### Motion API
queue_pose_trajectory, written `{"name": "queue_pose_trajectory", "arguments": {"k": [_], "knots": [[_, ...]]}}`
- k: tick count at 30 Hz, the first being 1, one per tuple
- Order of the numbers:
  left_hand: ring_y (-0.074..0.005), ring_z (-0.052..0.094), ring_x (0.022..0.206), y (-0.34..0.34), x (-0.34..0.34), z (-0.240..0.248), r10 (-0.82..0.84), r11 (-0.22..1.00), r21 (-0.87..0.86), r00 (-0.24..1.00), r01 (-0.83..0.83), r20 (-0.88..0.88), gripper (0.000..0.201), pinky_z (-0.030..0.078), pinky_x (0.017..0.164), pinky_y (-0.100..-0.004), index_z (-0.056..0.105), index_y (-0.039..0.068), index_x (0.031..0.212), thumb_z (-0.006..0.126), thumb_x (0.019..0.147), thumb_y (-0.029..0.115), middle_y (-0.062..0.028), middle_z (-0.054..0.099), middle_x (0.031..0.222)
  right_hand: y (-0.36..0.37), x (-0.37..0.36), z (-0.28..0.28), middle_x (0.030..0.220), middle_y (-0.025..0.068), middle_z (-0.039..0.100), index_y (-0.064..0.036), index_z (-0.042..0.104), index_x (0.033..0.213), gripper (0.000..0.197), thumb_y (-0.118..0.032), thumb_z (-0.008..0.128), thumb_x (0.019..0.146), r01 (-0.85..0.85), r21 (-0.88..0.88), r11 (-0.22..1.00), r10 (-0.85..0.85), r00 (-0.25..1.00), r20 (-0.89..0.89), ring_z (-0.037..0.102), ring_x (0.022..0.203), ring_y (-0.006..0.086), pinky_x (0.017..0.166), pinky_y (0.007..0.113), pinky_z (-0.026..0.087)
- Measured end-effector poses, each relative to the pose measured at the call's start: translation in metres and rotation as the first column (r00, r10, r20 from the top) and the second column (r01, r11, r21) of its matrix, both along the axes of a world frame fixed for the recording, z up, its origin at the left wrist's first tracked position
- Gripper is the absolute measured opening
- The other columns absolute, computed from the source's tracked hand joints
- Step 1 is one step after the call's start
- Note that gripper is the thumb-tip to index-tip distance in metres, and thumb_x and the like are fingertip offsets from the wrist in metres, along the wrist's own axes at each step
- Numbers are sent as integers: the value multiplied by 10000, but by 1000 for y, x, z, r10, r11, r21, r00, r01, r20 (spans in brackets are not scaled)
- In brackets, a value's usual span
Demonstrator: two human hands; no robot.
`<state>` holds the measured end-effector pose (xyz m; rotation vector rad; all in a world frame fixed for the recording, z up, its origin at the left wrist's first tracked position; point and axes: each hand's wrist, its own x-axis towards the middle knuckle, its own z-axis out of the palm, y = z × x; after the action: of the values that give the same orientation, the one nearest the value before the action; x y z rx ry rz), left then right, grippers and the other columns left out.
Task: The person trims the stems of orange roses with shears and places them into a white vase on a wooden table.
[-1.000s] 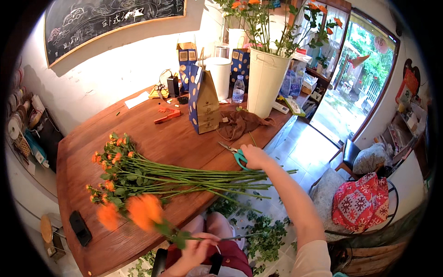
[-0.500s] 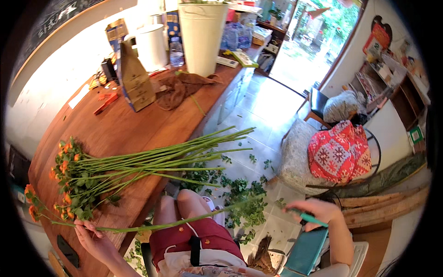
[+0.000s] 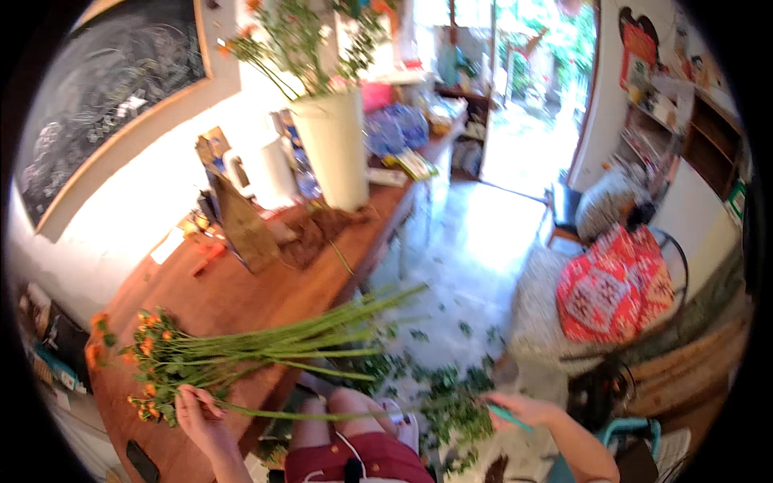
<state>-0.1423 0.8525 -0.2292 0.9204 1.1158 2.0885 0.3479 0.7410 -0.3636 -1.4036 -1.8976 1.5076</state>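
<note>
My left hand (image 3: 200,417) is closed on a long green flower stem (image 3: 314,416), just below its orange bloom end at the table's edge. The stem runs to the right across my lap toward my right hand (image 3: 527,412). That hand is closed round a tool with a slim teal handle (image 3: 509,416); blur hides its working end, and I cannot tell whether it touches the stem. Beside my left hand, a bunch of orange flowers (image 3: 157,354) lies on the wooden table (image 3: 225,310), its bare stems (image 3: 322,342) reaching past the table edge.
A tall cream bucket (image 3: 332,153) of flowers stands at the back of the table, near a brown paper bag (image 3: 241,225) and a crumpled brown cloth (image 3: 310,237). A dark phone (image 3: 142,460) lies at the near left. Cut leaves (image 3: 455,402) litter the floor. A cushioned chair (image 3: 612,282) stands right.
The view has tilted up, showing more of the blackboard and the bucket's flowers. My right hand with the teal tool has come inward toward the stem's end. My left hand keeps its hold.
</note>
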Motion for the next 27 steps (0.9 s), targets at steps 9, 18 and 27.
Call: {"name": "queue_pose_trajectory", "arguments": {"k": [9, 18, 27], "knots": [[-77, 470, 445, 9, 7, 7, -71, 996, 48, 997, 71, -10, 203, 403, 405, -186, 489, 60, 844, 484, 949, 234, -56, 560, 648, -19, 8, 12, 1406, 126, 353, -1, 326, 1379, 719, -466, 523, 867, 22, -268, 963, -128, 914, -384, 263, 1332, 254, 1069, 382, 234], [-98, 466, 437, 15, 28, -1, -199, 979, -17, 978, 201, 67, 207, 423, 419, -222, 492, 46, 852, 491, 945, 231, -72, 566, 652, -17, 23, -12, 938, 13, 540, -43, 343, 1370, 575, -262, 584, 896, 189, -500, 845, -285, 950, -124, 504, 826, 99, 710, 257, 427], [-20, 479, 560, 27, -6, -17, -72, 995, 79, 994, 66, 83, 154, 378, 420, -150, 538, 44, 965, 488, 949, 189, -15, 559, 749, -27, 14, -11, 952, 30, 482, -50, 293, 1376, 645, -262, 625, 866, 40, -242, 970, -129, 923, -364, 477, 838, 140, 749, 289, 407]]}}
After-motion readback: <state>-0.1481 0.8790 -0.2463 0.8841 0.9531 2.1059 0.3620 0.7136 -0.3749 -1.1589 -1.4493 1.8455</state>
